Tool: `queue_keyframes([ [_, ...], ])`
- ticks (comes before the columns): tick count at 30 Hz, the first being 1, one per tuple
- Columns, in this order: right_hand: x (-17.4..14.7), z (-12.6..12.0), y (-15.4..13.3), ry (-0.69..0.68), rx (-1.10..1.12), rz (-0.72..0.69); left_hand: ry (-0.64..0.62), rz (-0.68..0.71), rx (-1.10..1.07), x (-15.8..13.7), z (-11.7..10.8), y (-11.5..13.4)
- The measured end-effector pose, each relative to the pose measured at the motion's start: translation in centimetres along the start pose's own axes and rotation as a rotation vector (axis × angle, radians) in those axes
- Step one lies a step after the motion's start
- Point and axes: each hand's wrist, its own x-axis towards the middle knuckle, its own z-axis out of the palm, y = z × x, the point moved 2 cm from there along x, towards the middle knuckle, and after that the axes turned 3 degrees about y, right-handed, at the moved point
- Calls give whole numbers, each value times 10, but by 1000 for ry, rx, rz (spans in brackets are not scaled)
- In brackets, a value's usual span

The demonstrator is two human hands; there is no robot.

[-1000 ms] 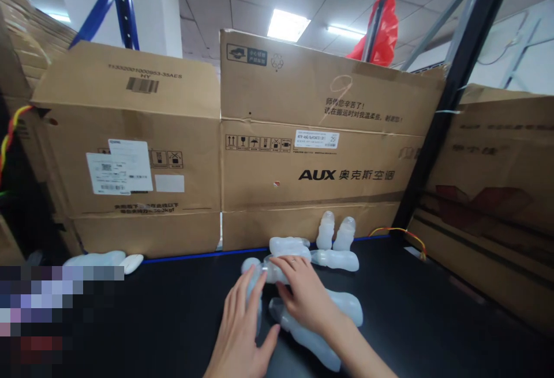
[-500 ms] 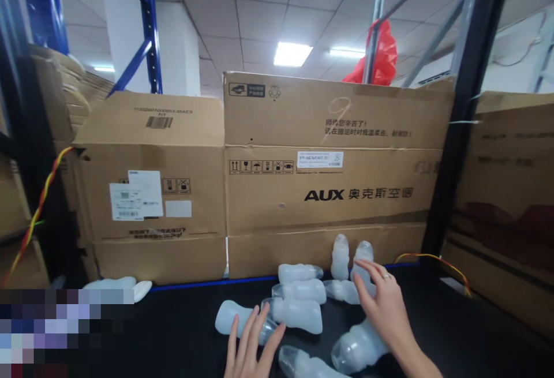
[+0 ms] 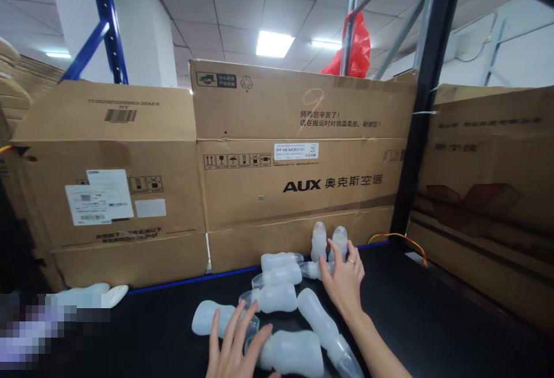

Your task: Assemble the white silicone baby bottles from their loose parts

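Note:
My left hand (image 3: 238, 340) is low in the middle, fingers spread over two lying bottles. One is a pale baby-bottle-shaped bottle (image 3: 208, 317) with a clear cap; the other is the nearest bottle (image 3: 298, 352), and contact is hard to judge. My right hand (image 3: 346, 280) wears a ring and is at the far edge, fingers apart in front of an upright bottle (image 3: 339, 239), which it partly hides. Left of that stands another upright bottle (image 3: 319, 242). A lying bottle (image 3: 310, 269) reaches behind my right thumb. Beneath my right wrist a bottle (image 3: 322, 323) lies diagonally, its cap toward me.
Several more bottles (image 3: 276, 297) lie on the black surface (image 3: 433, 320). Cardboard boxes (image 3: 242, 210) form a wall behind it. A dark post (image 3: 426, 95) rises at right, near a red-yellow wire (image 3: 400, 235). Pale items (image 3: 115, 296) lie at far left beside a blurred patch.
The view has swung right. The bottle by my right wrist has swivelled, its cap now pointing lower right. My right hand has moved slightly left along the far edge; my left hand stays low.

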Motion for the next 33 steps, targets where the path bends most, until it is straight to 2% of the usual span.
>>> queue_keyframes([
  [6, 10, 14, 6, -48, -120, 73, -13, -66, 29, -4, 5, -16],
  [11, 14, 26, 16, -48, -58, 202, -25, -66, -17, -6, 7, -14],
  [16, 18, 25, 23, -11, 15, 245, -40, -76, -78, -3, 0, -12],
  [20, 21, 16, 18, 46, 112, 225, -50, -74, -80, -4, -1, -15],
  [25, 23, 5, 5, 99, 278, 160, -50, -82, 6, -11, 16, -20],
  [29, 21, -2, -7, 76, 390, 70, -21, -54, 34, -12, 26, -25],
  [33, 15, -8, -15, 8, 438, 6, -48, 18, -51, -10, 25, -34],
])
